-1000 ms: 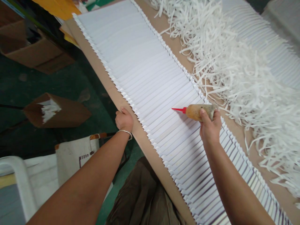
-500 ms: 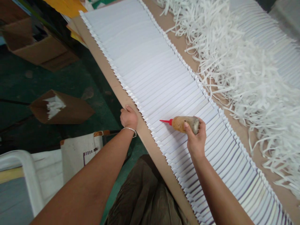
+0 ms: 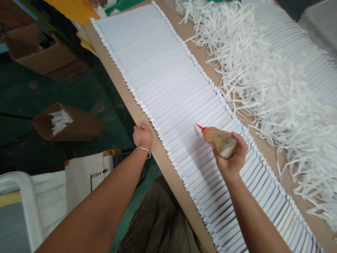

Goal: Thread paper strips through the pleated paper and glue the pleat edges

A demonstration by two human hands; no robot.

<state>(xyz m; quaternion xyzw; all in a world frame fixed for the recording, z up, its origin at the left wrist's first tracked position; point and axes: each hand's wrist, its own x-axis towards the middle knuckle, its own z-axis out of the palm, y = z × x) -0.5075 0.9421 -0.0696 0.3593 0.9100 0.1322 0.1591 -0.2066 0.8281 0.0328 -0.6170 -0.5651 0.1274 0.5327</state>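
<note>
My right hand (image 3: pixel 233 160) is wrapped round a stained glue bottle (image 3: pixel 219 141) with a red nozzle, tilted so that its tip points up and left. The bottle hangs over a long row of overlapping white paper pieces (image 3: pixel 158 70) with notched edges, fanned out across the table. Whether the nozzle touches the paper I cannot tell. At the near edge of the brown tabletop (image 3: pixel 126 91), my left hand (image 3: pixel 143 136) is closed over the edge, a bracelet on its wrist. Its fingertips are hidden under the board.
Beyond the row lies a heap of white paper strips (image 3: pixel 244 63), with more layered sheets (image 3: pixel 292 38) behind it. On the floor at left stand an open cardboard box (image 3: pixel 47 52) and a smaller carton (image 3: pixel 86 123) with white scraps. A white chair frame (image 3: pixel 28 196) is at lower left.
My right hand has moved right with the glue bottle, whose nozzle now points more steeply toward the far side. My left hand stays at the table edge.
</note>
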